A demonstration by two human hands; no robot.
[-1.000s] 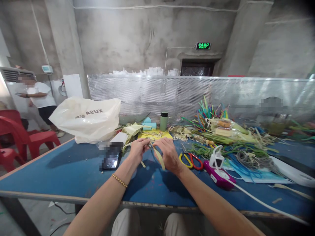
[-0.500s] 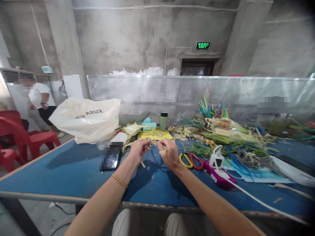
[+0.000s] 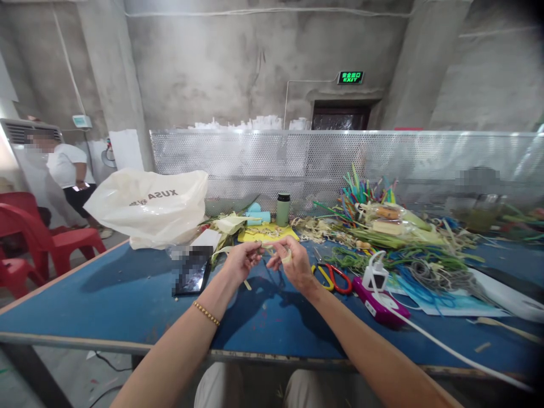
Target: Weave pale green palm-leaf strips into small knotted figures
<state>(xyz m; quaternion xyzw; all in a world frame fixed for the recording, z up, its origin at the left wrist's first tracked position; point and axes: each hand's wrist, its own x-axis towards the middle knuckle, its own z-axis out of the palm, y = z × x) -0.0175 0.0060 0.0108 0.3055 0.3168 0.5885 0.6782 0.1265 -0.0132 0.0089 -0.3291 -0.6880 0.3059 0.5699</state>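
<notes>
Above the near middle of the blue table, my two hands face each other with a narrow pale plant-fibre strip between them. My left hand, a beaded bracelet on its wrist, is closed on the strip in a pinch. A pale end hangs below it. My right hand is closed at the strip's other part, and a pale loop lies across its fingers. The fingertips partly hide the strip. To the right of that hand lie scissors with one red and one yellow handle.
Left are a dark tablet-like device and a white plastic bag. A green bottle stands behind my hands. A purple power strip with a white cable lies right, near tangled green strands. A person stands beyond red chairs.
My right hand has turned and its fingers now reach further left over the strip, nearer my left hand. My left hand stays almost still. The far person has shifted slightly.
</notes>
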